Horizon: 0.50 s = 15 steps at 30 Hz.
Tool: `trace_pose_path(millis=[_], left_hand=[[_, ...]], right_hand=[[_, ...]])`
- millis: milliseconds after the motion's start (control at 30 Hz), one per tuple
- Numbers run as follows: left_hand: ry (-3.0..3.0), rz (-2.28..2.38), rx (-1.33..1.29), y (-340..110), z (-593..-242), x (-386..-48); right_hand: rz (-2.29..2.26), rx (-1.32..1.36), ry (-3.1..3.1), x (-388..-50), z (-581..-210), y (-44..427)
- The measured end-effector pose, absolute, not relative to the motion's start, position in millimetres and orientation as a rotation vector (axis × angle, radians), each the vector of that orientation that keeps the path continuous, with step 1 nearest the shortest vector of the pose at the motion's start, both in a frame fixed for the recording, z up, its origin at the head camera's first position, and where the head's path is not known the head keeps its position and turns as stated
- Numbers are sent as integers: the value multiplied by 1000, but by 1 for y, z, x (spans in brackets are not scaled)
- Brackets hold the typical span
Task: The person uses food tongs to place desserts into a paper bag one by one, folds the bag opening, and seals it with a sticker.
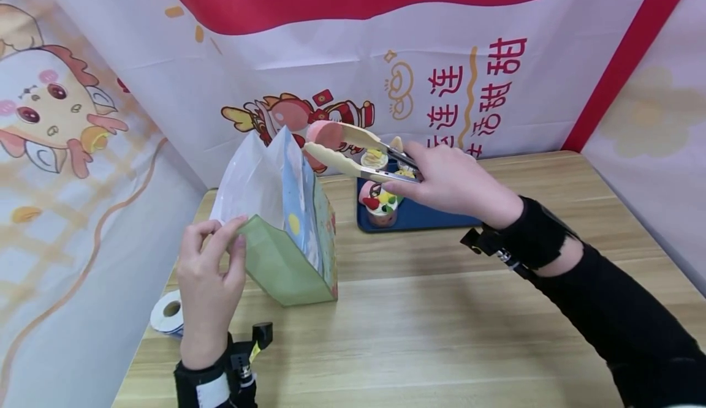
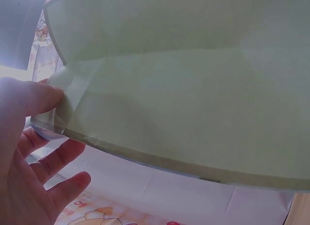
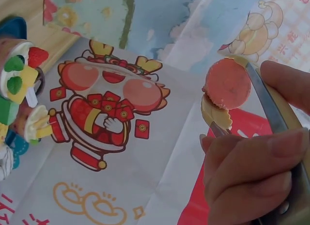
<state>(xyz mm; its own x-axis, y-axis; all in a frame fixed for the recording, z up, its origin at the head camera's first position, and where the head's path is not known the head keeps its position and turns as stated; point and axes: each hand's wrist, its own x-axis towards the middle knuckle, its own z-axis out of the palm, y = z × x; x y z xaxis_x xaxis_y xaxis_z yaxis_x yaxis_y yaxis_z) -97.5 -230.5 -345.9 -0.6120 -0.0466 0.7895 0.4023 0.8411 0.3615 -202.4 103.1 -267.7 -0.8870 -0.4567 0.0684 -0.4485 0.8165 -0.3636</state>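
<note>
At the left, my left hand (image 1: 208,273) pinches the top rim of a standing paper bag (image 1: 284,267) between thumb and fingers; its green side fills most of the left wrist view. The bag's mouth is open and shows a white inside. My right hand (image 1: 455,178) grips metal tongs (image 1: 380,176) with cream-coloured tips. A round pink macaron (image 3: 227,84) is caught between those tips. In the head view the macaron (image 1: 324,134) hangs just above and right of the bag's mouth, apart from it.
Behind the right hand, a dark blue tray (image 1: 425,213) bears several toy-like desserts, among them a fruit-topped cup (image 1: 382,209); the hand partly hides them. A white roll (image 1: 167,313) stands at the table's left edge. Printed cloth (image 1: 309,46) hangs behind the wooden table (image 1: 419,334).
</note>
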Motion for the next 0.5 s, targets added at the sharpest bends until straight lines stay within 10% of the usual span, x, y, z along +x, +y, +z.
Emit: trace_pose_path(millis=[500], left_hand=[[-2138, -630, -247, -230, -345, -99]], right_hand=[[-528, -856, 2949, -193, -249, 83]])
